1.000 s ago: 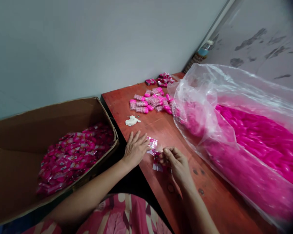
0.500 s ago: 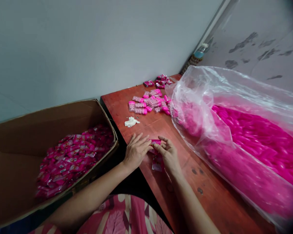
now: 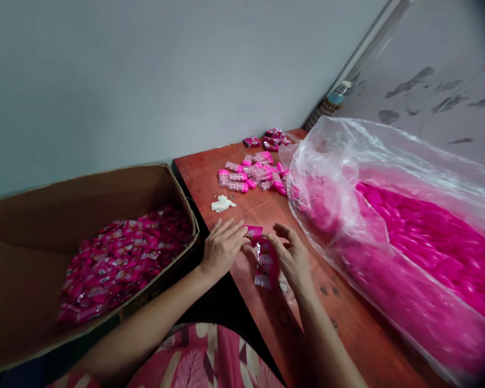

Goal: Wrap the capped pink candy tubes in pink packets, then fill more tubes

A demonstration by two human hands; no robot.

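My left hand (image 3: 225,249) pinches the edge of a small pink printed wrapper (image 3: 254,231) between thumb and fingers, above the red table. My right hand (image 3: 291,256) is just to the right of it, thumb and fingers apart with nothing between them. Below the two hands, a pink and clear plastic sleeve (image 3: 263,267) lies on the tabletop; its upper end is close to the held wrapper, and I cannot tell whether they are joined.
Left of the table (image 3: 242,202) stands a cardboard box (image 3: 84,188) holding many pink packets (image 3: 121,258). Small pink-capped containers (image 3: 261,171), wrapped packs (image 3: 275,139) and a white lump (image 3: 223,203) lie farther back. A clear bag (image 3: 327,161) of pink plastic pieces (image 3: 428,237) fills the right.
My right hand has let go of the wrapper and drawn back to the right, its fingers spreading. The wrapper stays at my left fingertips, and more of the sleeve below shows.
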